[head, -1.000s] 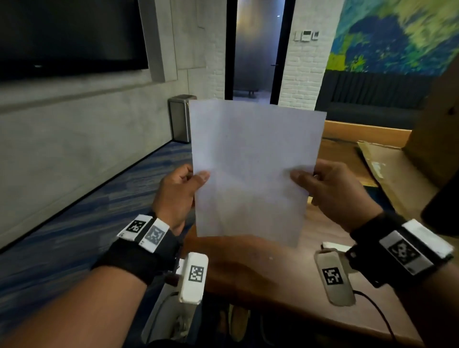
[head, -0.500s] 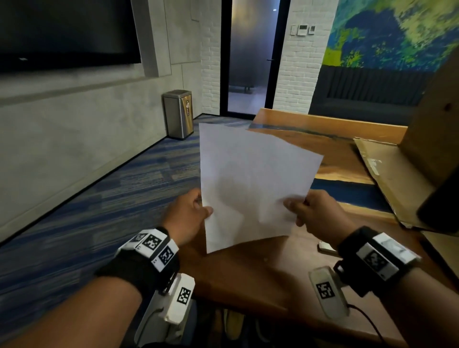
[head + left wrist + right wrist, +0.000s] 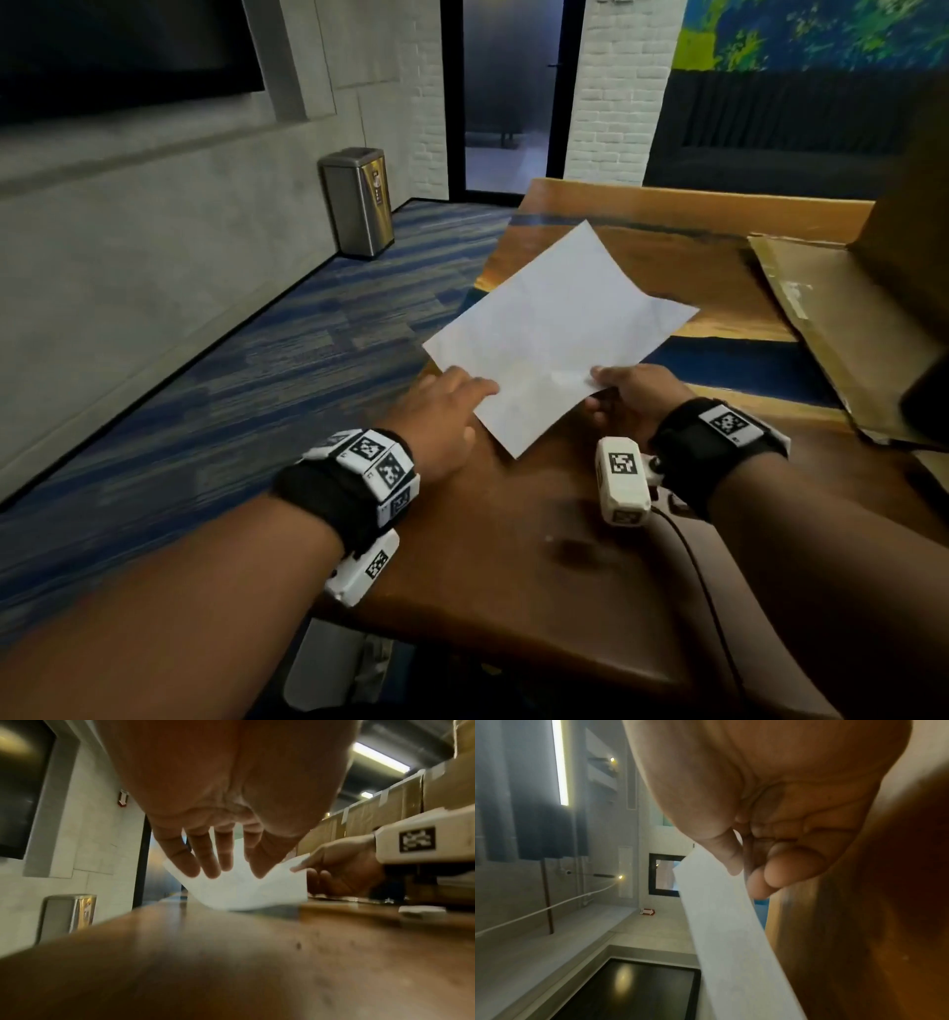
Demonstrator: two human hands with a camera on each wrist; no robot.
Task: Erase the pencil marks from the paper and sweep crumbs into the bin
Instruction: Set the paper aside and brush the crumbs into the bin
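Note:
A blank-looking white sheet of paper [image 3: 560, 334] hangs tilted just above the brown wooden table [image 3: 513, 565], its near corner low over the wood. My right hand [image 3: 611, 383] pinches the sheet's right near edge between thumb and fingers; the right wrist view shows the thumb on top of the paper [image 3: 726, 923]. My left hand [image 3: 462, 401] reaches to the left near edge with straight, spread fingers [image 3: 213, 860] over the paper [image 3: 244, 888], gripping nothing. No pencil marks or crumbs are discernible. A steel bin [image 3: 359, 200] stands on the carpet by the left wall.
Flattened cardboard [image 3: 821, 318] and a dark object lie on the right side of the table. A small flat white object [image 3: 421, 909] rests on the wood near my right wrist. Blue carpet [image 3: 257, 385] runs left of the table edge towards the bin [image 3: 66, 914].
The sheet has come down from upright in front of me to a low tilt over the table. My left hand has let go of its pinch and straightened; the right hand keeps holding.

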